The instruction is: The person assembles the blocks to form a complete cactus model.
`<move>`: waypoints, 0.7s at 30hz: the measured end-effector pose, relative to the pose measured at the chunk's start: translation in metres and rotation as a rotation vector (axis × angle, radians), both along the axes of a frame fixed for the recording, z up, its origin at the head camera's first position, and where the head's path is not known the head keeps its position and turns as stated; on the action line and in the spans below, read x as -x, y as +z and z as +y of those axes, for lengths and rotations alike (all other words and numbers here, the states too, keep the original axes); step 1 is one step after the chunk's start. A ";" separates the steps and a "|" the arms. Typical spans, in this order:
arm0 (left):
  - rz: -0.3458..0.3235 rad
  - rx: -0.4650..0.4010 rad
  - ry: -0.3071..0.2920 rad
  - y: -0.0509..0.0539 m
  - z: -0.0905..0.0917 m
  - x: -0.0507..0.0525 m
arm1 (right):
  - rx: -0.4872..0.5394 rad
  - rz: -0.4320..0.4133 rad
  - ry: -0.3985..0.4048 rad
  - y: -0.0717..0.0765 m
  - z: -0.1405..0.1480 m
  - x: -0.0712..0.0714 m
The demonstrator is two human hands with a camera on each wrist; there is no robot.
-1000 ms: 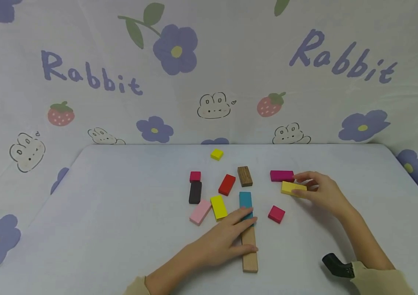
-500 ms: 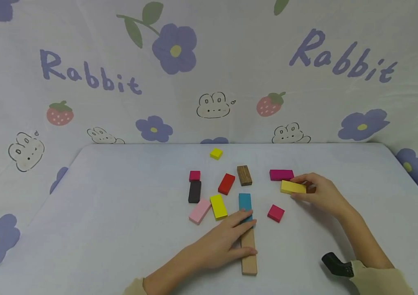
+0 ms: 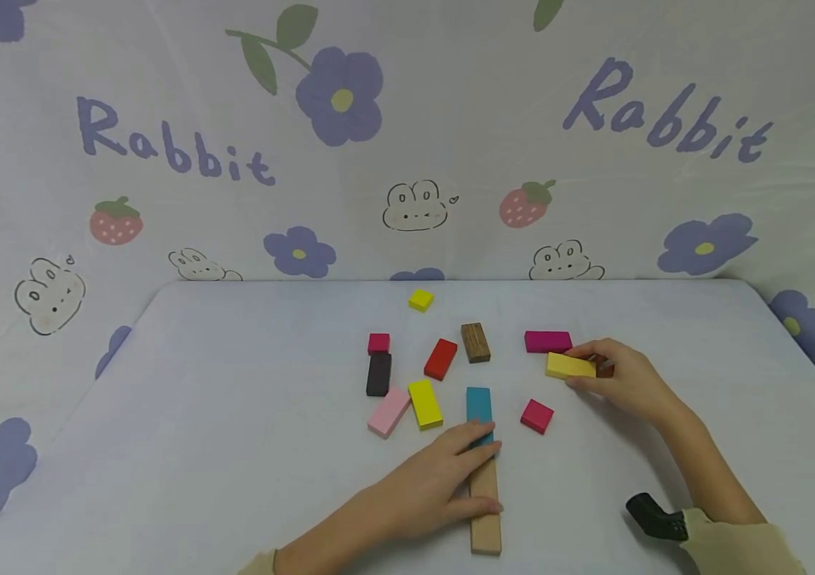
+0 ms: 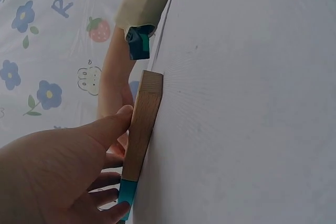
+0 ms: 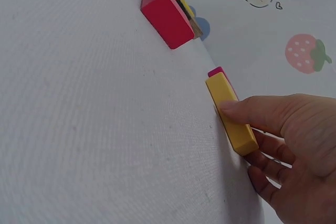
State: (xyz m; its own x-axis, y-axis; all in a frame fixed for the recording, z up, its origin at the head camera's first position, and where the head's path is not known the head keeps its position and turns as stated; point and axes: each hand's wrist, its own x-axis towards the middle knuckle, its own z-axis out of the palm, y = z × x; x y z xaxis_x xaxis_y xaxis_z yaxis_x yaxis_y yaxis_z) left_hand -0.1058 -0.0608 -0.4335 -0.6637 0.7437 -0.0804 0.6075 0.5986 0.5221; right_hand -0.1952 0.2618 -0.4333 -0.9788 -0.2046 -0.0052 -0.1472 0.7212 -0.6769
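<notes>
Lining up, seemingly: left hand [image 3: 425, 485] spread over blue block [image 3: 479, 404] and wood [image 3: 485, 537], right hand [image 3: 623, 382] pinching yellow block [image 3: 567, 366], steady carry probably needed next!

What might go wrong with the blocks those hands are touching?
The right hand pinches the pale yellow block close to the magenta block, so they might bump. The left hand lies across the blue block and the plain wood in line with it, so an uneven push might leave them crooked.
</notes>
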 end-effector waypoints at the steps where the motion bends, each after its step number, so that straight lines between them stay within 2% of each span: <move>1: 0.006 0.000 0.000 0.000 0.000 0.000 | 0.001 0.001 0.001 0.000 0.000 0.000; 9: -0.021 -0.065 0.018 0.000 -0.001 0.001 | 0.007 0.005 0.004 0.001 -0.001 -0.001; 15: -0.050 -0.089 0.061 -0.007 -0.002 0.007 | 0.013 0.015 0.020 0.002 -0.007 -0.002; 21: -0.035 -0.126 0.081 -0.012 -0.004 0.009 | 0.013 0.031 0.043 0.004 -0.018 -0.005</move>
